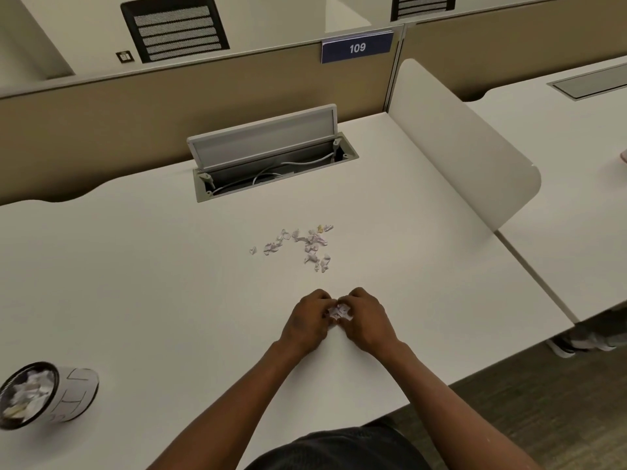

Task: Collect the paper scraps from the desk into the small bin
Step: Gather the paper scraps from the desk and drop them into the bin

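Observation:
Several small white and lilac paper scraps (302, 245) lie scattered on the white desk (152, 266), a little beyond my hands. My left hand (307, 322) and my right hand (364, 322) meet at the desk's middle front, fingers curled around a small bunch of scraps (338, 312) held between them. The small bin (73, 393), white with a black rim, stands at the near left corner of the desk and holds crumpled paper.
An open cable hatch (271, 157) with its lid raised and white cables inside sits at the back of the desk. A white side divider (468, 157) bounds the desk on the right. A tan partition with a blue "109" sign (357, 47) runs behind.

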